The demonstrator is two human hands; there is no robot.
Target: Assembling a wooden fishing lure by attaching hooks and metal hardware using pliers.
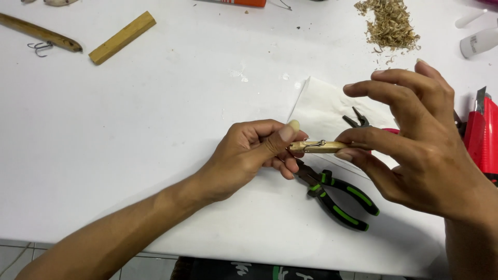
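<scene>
My left hand (254, 150) and my right hand (415, 145) hold the two ends of a small carved wooden lure body (319, 147) just above the white table. A thin bent wire lies along its top. My left thumb presses on the lure's left end. My right thumb and forefinger pinch its right end, the other fingers spread. Under the hands lie black pliers with green grips (337, 194). The jaws of a second pair of pliers (357, 119) rest on a white paper sheet (324, 106).
A wooden block (122, 37) and a long wooden lure with a treble hook (44, 35) lie at the far left. A pile of wood shavings (390, 23) is at the far right, with a white bottle (478, 41) and a red utility knife (482, 135).
</scene>
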